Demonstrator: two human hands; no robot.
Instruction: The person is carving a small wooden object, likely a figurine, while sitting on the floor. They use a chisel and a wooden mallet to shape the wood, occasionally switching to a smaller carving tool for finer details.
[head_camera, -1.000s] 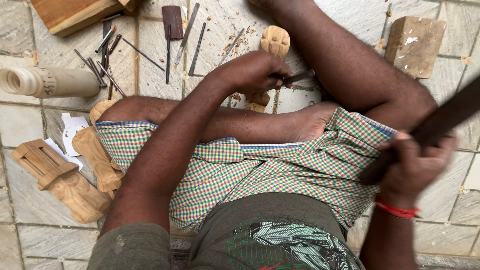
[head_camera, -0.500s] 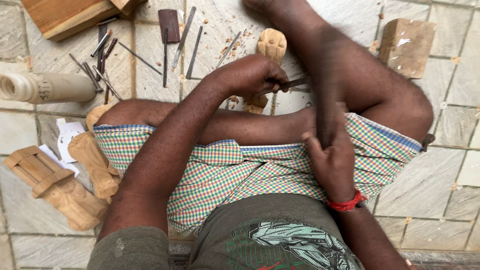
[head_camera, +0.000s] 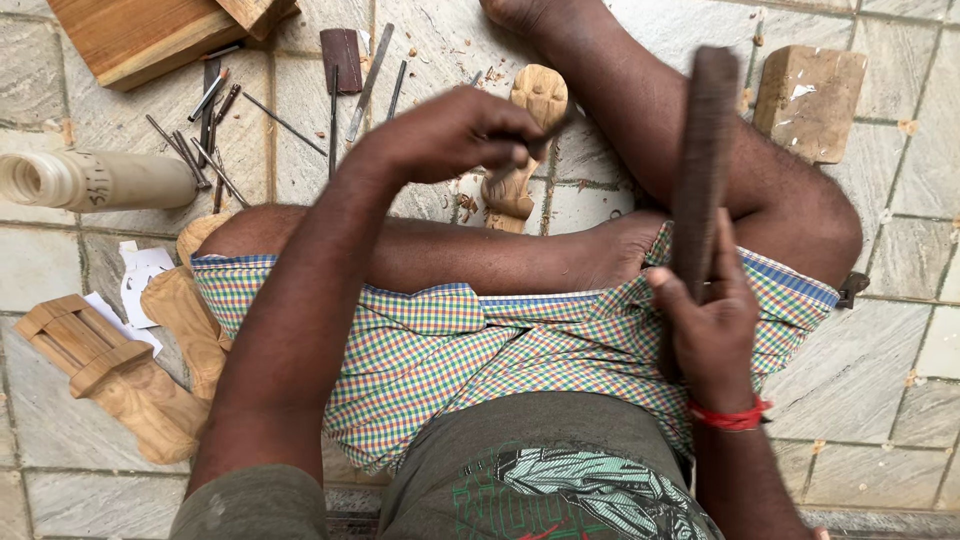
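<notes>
Carving (head_camera: 527, 140): pale wood figure, lying on the stone floor (head_camera: 880, 330) between the legs, long axis running away from the body; rounded head end far, narrower base end near. Surface smooth and light, cut details on the head end; middle hidden under the hand.
Carving placement: wedged close against the shin and foot, likely so it stays put under blows.
Left hand (head_camera: 455, 135): curled shut over the carving's middle, fingers wrapped round a thin dark tool, probably a chisel (head_camera: 558, 122), tip angled onto the wood. Tool mostly hidden by the knuckles.
Right hand (head_camera: 712, 320): closed tight on the lower end of a dark wooden mallet stick (head_camera: 700, 170), held upright and raised above the thigh, well apart from the carving. Reads as a cocked striking position.
Wrist: red thread band (head_camera: 728, 414) on the right.
Chips: small wood shavings (head_camera: 465, 205) on the floor just beside the carving.
Spare tools (head_camera: 215, 135): loose chisels and gouges fanned out on the floor at left, within reach of the left arm.
Other work: unfinished carved pieces (head_camera: 120, 375) near the left knee; wood block (head_camera: 808, 100) far right; plank (head_camera: 140, 35) top left.
</notes>
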